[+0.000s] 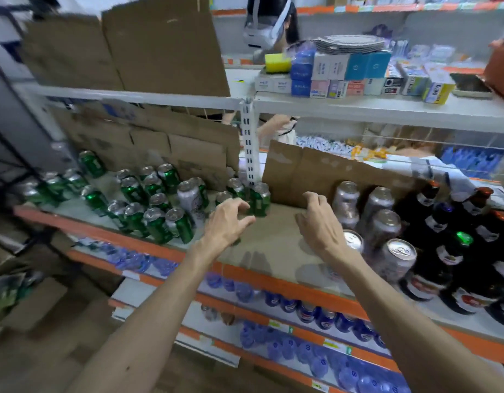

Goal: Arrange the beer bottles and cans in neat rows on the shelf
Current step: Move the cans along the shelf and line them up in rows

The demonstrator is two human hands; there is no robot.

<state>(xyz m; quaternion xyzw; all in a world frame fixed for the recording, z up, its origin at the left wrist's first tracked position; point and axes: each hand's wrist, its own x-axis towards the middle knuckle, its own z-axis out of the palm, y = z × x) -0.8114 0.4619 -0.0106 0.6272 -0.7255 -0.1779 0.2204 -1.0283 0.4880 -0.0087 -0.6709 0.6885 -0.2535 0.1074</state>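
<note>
Between the two hands a bare stretch of cardboard liner (273, 242) is left open on the shelf, running back to an upright cardboard sheet (316, 171) at 12 o'clock and forward to the orange front edge (273, 282) at 6 o'clock. The left hand (228, 222) is held over the liner's left margin, fingers loosely curved and spread, nothing gripped. A single green can (260, 198) stands just beside its fingertips at 1 o'clock; whether they touch cannot be told. The right hand (320, 225) is held over the right margin, fingers relaxed and half curled, nothing held.

At 9 o'clock from the left hand, green cans (157, 222) are scattered loosely, a few silver ones among them. At 3 o'clock from the right hand, silver cans (384, 222) are packed close, with dark bottles (455, 251) beyond them toward the frame's right edge.

A white slotted upright (249, 143) rises behind the single can. Small boxes (344, 72) are stacked on the upper shelf (358, 109). Blue bottles (301, 350) fill the lower shelves. Much of the view is blurred.
</note>
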